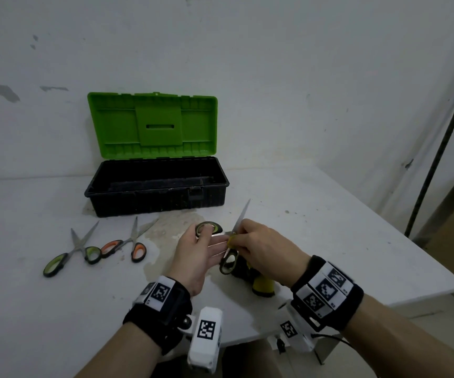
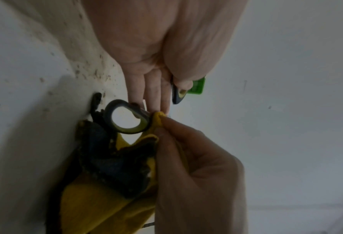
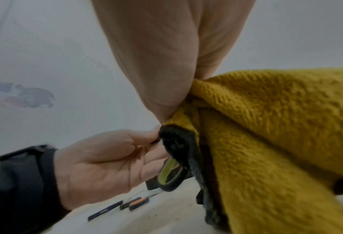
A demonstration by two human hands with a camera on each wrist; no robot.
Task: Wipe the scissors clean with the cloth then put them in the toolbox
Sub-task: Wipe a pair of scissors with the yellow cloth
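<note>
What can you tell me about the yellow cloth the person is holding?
The cloth is mustard-yellow, with a nubby, towel-like pile and a dark edging, partly dark-stained. It is bunched and folded, not spread. The right hand pinches a fold of it against the scissors near the pivot, which the left hand steadies. The rest hangs below the right hand, its lower end reaching the white table.

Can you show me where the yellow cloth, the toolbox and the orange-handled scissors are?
yellow cloth [image 3: 276, 126]: right wrist view, its fuzzy face.
toolbox [image 1: 154, 199]: head view, black front wall.
orange-handled scissors [image 1: 138, 251]: head view, right handle loop.
</note>
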